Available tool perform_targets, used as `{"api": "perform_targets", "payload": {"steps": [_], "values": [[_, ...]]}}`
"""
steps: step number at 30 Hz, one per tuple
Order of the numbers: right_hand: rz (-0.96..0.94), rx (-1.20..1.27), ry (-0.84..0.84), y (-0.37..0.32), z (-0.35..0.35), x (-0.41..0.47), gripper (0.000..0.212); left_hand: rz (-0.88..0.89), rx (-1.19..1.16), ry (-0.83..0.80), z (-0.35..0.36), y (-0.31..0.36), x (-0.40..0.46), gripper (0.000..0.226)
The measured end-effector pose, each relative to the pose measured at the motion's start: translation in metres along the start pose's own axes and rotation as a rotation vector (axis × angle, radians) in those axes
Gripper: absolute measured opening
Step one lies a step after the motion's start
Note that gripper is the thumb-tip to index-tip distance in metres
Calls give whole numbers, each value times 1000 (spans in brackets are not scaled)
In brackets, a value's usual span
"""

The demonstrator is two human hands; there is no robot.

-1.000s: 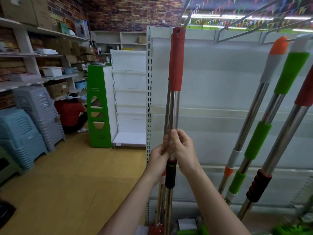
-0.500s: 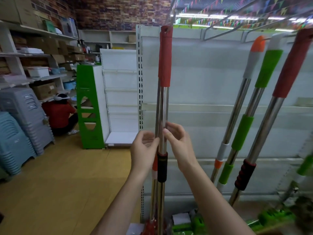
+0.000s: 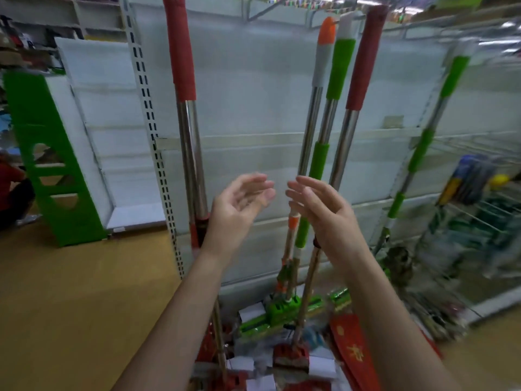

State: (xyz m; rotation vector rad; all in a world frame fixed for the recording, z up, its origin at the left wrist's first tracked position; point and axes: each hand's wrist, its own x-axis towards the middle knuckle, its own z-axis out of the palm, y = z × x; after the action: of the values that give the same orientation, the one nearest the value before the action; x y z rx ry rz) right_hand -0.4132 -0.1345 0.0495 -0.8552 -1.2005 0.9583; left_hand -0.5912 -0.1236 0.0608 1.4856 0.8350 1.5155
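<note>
A pair of steel mop poles with a red top grip (image 3: 180, 52) leans upright against the white shelf back panel (image 3: 253, 94). My left hand (image 3: 239, 204) is to the right of those poles, fingers loosely spread, holding nothing. My right hand (image 3: 318, 204) faces it, palm inward, fingers relaxed and empty. Behind my right hand lean three more poles: an orange-tipped pole (image 3: 313, 103), a green-grip pole (image 3: 338, 66) and a red-grip pole (image 3: 361, 66). Their mop heads (image 3: 282, 309) lie on the floor below.
A further green-grip pole (image 3: 423, 148) leans at right beside a wire rack of goods (image 3: 485, 215). A green and white shelf unit (image 3: 42, 153) stands at left, with a person in red (image 3: 11, 187) crouched by it. Wooden floor (image 3: 84, 306) stretches left.
Both hands have let go of the red-grip poles and moved right, now open in front of the other poles. The view has swung right and downward.
</note>
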Motion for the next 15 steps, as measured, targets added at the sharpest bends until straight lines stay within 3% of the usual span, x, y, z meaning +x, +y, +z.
{"api": "perform_targets", "payload": {"steps": [5,10,15], "values": [[-13,36,90,-3,-48,-27,44,-38,-19,-70,41,-15,-14,25],[-21,85,106,1,-88,-32,43,-65,-5,-97,79,-26,-21,30],[-35,69,83,-6,-131,-16,53,-63,1,-18,115,-25,-13,38]]}}
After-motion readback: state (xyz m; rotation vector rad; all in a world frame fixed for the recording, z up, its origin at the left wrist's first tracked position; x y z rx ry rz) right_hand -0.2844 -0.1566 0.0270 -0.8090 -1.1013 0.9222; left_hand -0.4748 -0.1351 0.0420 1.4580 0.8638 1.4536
